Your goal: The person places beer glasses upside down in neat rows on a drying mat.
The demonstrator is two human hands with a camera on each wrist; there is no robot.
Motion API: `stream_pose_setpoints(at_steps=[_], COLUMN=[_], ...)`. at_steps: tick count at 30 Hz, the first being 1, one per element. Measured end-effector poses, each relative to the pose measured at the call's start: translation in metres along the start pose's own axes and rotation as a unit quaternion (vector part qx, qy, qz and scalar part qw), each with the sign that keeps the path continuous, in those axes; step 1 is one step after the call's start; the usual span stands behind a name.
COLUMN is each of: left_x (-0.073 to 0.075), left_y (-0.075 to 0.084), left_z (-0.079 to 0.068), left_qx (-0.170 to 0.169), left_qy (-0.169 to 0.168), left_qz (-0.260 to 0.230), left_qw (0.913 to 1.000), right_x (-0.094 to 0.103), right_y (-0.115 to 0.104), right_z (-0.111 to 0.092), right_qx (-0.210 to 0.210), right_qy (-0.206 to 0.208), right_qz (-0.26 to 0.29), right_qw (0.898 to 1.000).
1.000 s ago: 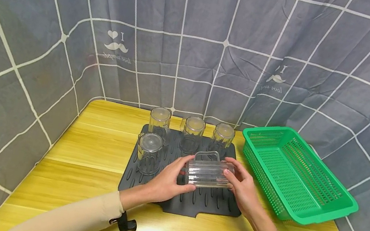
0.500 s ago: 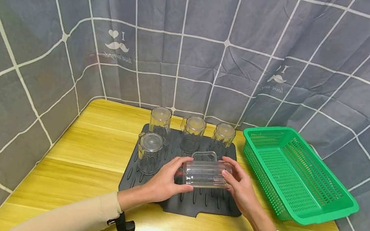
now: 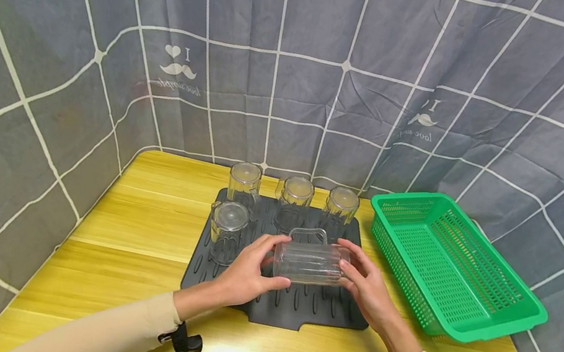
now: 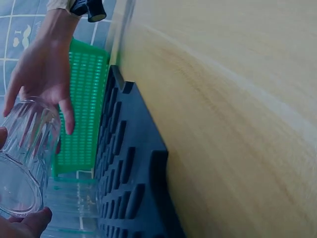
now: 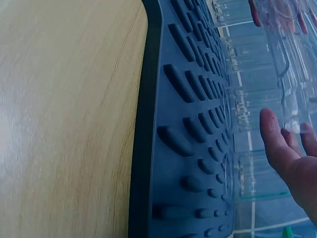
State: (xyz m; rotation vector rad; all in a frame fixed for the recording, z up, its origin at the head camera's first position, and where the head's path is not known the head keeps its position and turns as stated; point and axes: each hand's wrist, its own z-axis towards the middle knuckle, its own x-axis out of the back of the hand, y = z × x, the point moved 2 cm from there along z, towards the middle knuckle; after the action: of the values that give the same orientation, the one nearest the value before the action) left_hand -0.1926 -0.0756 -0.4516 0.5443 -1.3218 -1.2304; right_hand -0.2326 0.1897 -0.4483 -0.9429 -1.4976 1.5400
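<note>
Over the dark drying mat (image 3: 281, 311), a clear glass mug (image 3: 308, 264) lies on its side in the air, its handle toward the back. My left hand (image 3: 249, 271) grips its left end, thumb in front and fingers behind; in the left wrist view the mug's round end is between the fingertips (image 4: 37, 218). My right hand (image 3: 367, 282) is spread around the other end, fingers loosely extended. In the right wrist view its thumb stands a little off the glass while other fingertips are right at the mug's end.
Several upside-down glass mugs stand on the mat, among them a front left mug (image 3: 228, 232) and a back right mug (image 3: 339, 211). A green plastic basket (image 3: 438, 317) sits at the right of the wooden table (image 3: 137, 226). A grey checked curtain (image 3: 302, 91) surrounds the back and sides.
My left hand and the mug have shifted slightly left. The right hand has stayed nearly in place, so less of the mug now lies between its fingers.
</note>
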Motion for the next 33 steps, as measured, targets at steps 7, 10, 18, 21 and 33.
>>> stream_pose_setpoints(at_steps=[7,10,18,21,33], left_x=[0.012,0.019,0.036,0.041,0.057], left_y=[0.008,0.012,0.027,0.033,0.049], left_z=[-0.001,-0.002,0.002,0.005,0.022], left_qx=[-0.013,-0.016,-0.012,-0.006,0.000], left_qy=[0.014,0.016,0.020,0.012,-0.044], left_qz=[0.049,0.080,0.155,0.171,0.279], left_qw=[0.9986,0.9965,0.9877,0.9852,0.9594], right_x=[0.005,0.008,0.017,0.020,0.031], right_y=[0.002,0.002,0.003,0.003,0.008], right_z=[-0.001,-0.001,-0.002,-0.003,-0.005], right_qx=[0.024,0.037,0.036,0.033,0.027], right_qy=[0.004,0.006,0.026,0.029,0.033], right_qz=[-0.023,-0.041,-0.126,-0.154,-0.247], right_qw=[0.999,0.998,0.991,0.987,0.968])
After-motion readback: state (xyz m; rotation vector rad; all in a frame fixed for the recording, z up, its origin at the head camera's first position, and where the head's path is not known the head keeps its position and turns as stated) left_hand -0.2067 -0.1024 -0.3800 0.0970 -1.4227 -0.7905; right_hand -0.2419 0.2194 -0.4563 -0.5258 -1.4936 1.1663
